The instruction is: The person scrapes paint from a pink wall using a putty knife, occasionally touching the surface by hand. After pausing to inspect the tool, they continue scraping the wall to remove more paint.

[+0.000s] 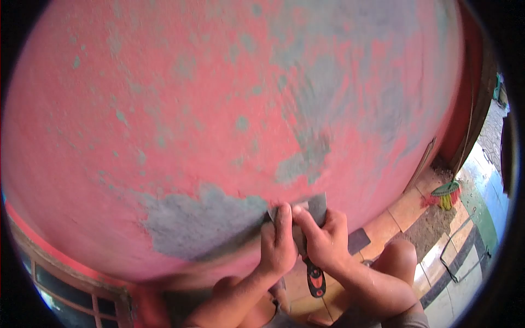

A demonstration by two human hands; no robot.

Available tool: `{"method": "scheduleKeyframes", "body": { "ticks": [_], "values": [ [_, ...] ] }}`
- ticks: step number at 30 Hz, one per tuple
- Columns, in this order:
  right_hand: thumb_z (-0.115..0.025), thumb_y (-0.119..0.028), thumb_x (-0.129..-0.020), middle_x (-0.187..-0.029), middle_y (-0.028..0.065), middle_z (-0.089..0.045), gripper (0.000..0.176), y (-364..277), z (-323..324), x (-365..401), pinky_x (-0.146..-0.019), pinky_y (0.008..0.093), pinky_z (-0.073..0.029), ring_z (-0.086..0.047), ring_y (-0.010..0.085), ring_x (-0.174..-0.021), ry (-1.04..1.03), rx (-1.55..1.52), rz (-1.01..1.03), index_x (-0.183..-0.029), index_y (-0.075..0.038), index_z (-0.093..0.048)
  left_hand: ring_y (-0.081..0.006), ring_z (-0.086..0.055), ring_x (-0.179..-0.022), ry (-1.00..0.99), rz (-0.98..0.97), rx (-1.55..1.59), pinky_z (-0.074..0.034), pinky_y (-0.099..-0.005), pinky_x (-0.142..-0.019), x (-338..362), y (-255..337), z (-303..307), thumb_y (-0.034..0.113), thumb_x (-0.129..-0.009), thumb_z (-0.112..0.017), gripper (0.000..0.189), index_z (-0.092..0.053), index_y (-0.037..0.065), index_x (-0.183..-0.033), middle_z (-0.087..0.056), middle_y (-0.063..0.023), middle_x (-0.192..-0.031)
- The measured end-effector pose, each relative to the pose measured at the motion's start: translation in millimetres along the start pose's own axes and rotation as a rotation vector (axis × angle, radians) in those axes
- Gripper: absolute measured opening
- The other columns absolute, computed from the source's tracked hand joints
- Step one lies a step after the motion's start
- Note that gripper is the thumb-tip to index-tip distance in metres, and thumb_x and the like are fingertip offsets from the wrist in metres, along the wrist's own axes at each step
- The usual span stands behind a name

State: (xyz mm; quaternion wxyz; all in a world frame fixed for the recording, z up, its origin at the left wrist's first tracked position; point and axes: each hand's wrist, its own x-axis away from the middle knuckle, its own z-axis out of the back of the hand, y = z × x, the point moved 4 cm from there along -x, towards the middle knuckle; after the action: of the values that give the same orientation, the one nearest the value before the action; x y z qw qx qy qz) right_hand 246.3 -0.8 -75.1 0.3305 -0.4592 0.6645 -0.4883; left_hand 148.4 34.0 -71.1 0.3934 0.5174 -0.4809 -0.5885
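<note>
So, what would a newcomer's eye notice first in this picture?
The red wall fills almost the whole view, with a big grey patch at lower centre where the paint is gone. Right of that patch, the left hand and the right hand press a scraper with a red-black handle against the wall.

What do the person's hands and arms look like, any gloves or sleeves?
No gloves: the left hand and right hand are bare, with no rings or watch showing. The left forearm and right forearm are bare too, with no sleeves in view.
</note>
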Motion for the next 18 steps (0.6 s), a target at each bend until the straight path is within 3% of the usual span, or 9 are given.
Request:
{"method": "scheduleKeyframes", "body": {
  "ticks": [4,7,8,12,15,18],
  "values": [
    [-0.066,-0.02,-0.094,-0.072,-0.0001,-0.066,0.025,6,2,4,-0.055,0.0246,-0.047,-0.056,0.0041,-0.065,0.011,0.019,0.04,-0.092,0.004,-0.07,-0.0067,-0.055,-0.073,-0.085,0.159,0.066,-0.045,-0.0247,-0.061,7,-7,5,0.037,-0.109,-0.036,0.049,-0.059,0.002,-0.084,-0.059,0.0018,-0.078],
    [-0.065,-0.02,-0.095,-0.071,-0.0005,-0.066,0.026,6,0,3,-0.055,0.0247,-0.047,-0.056,0.0042,-0.064,0.01,-0.012,0.04,-0.091,0.004,-0.07,-0.0059,-0.054,-0.073,-0.099,0.068,0.002,-0.045,-0.0249,-0.061,4,-16,9,0.037,-0.109,-0.035,0.049,-0.058,0.002,-0.083,-0.059,0.002,-0.078],
    [-0.064,-0.024,-0.097,-0.065,0.0009,-0.063,0.028,6,-2,-1,-0.043,0.0249,-0.043,-0.056,0.0059,-0.053,0.013,0.007,0.128,-0.086,0.002,-0.068,-0.0056,-0.054,-0.07,-0.079,0.067,0.041,-0.044,-0.0247,-0.059,3,-20,10,0.037,-0.109,-0.035,0.05,-0.058,0.003,-0.082,-0.059,0.002,-0.076],
    [-0.064,-0.023,-0.097,-0.064,0.0008,-0.062,0.027,5,-1,0,-0.041,0.0256,-0.042,-0.056,0.0079,-0.049,-0.021,0.031,0.044,-0.086,0.001,-0.068,-0.0052,-0.052,-0.063,-0.096,0.134,0.015,-0.042,-0.0242,-0.054,3,-5,8,0.037,-0.109,-0.035,0.051,-0.057,0.003,-0.08,-0.057,0.0026,-0.069],
    [-0.066,-0.022,-0.095,-0.067,-0.0025,-0.063,0.027,7,-1,3,-0.05,0.0256,-0.043,-0.052,0.0035,-0.06,-0.007,-0.042,-0.003,-0.088,0.004,-0.069,-0.0051,-0.053,-0.065,-0.118,0.117,0.018,-0.042,-0.024,-0.055,5,-11,10,0.038,-0.109,-0.035,0.051,-0.059,0.001,-0.083,-0.058,0.002,-0.071],
    [-0.066,-0.021,-0.095,-0.069,-0.0022,-0.063,0.026,-5,-2,1,-0.052,0.0254,-0.044,-0.053,0.0037,-0.062,-0.017,-0.018,-0.001,-0.089,0.004,-0.069,-0.0063,-0.056,-0.073,-0.065,0.062,0.014,-0.046,-0.0264,-0.06,-1,-9,7,0.038,-0.109,-0.037,0.051,-0.063,-0.001,-0.09,-0.061,-0.0011,-0.078]
  ]
}}
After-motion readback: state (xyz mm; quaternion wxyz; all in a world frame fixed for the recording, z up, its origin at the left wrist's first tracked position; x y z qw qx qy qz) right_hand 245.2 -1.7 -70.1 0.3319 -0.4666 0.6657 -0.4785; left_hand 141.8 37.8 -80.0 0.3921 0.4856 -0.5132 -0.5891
